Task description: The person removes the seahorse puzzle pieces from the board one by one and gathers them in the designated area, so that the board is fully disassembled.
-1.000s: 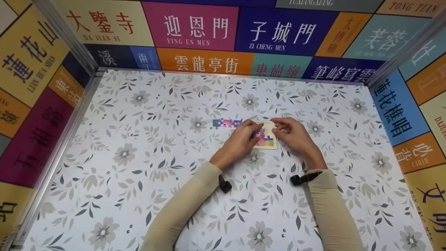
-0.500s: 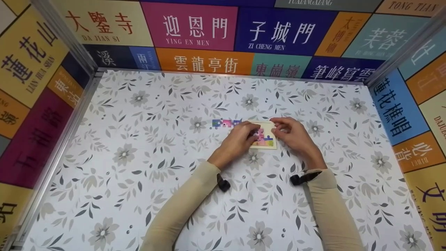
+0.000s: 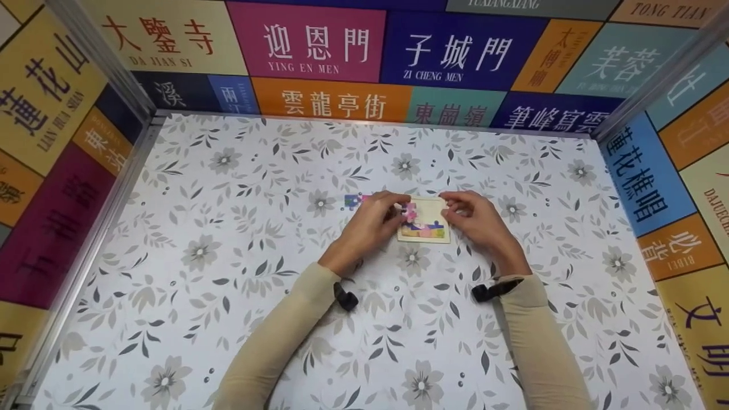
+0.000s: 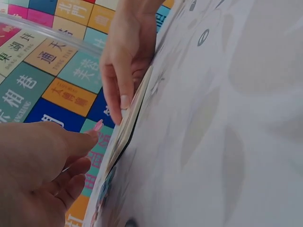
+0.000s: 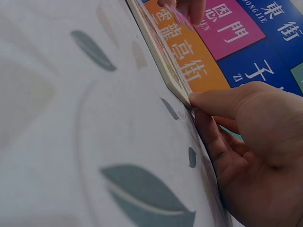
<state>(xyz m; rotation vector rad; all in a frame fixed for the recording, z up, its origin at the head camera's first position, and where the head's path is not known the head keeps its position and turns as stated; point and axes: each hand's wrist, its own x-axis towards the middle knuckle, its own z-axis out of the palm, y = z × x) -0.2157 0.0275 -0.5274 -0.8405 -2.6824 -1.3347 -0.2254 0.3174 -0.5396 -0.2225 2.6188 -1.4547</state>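
A small cream puzzle board (image 3: 424,240) lies on the table, with a row of colourful pieces (image 3: 424,231) along its near side. Thumb and fingers of my left hand (image 3: 369,225) pinch a pink puzzle piece (image 3: 410,212). In the left wrist view that pink piece (image 4: 98,125) is up off the board, between the fingertips. My right hand (image 3: 478,222) holds the board's right edge; the right wrist view has its thumb (image 5: 213,101) at the board's corner (image 5: 177,92). Loose pieces (image 3: 352,201) lie left of the board, partly hidden by my left hand.
White floral paper (image 3: 273,341) covers the table around the board. Panels with printed characters (image 3: 319,45) wall in the back and both sides. A dark strap with a small camera sits at each wrist.
My left hand has drawn left from over the board, bringing the pink piece to its left side. More of the near row shows now. The right hand stays at the edge.
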